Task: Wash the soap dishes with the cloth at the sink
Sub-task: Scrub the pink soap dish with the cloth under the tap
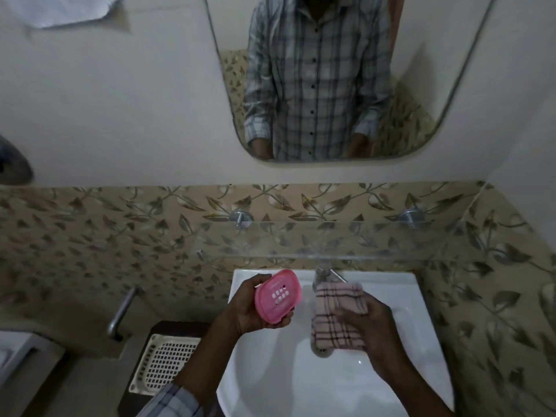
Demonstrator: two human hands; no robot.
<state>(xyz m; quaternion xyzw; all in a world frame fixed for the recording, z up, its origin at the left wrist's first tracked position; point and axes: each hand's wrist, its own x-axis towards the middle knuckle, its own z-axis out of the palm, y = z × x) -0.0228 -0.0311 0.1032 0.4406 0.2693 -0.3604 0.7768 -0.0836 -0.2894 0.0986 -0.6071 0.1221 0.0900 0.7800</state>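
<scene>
My left hand (249,311) holds a pink soap dish (278,294) over the left side of the white sink (400,299). The dish is tilted, and its perforated face points up toward the camera. A pink checked cloth (334,317) hangs folded from my right hand (367,326) over the middle of the basin, just below the tap (320,276). Dish and cloth are apart, with a small gap between them. No water stream shows.
A glass shelf (331,239) on two metal pegs juts out above the sink. A mirror (331,79) hangs on the wall. Left of the basin a white perforated tray (162,362) lies on a dark stand, with a metal bar (120,311) beyond it.
</scene>
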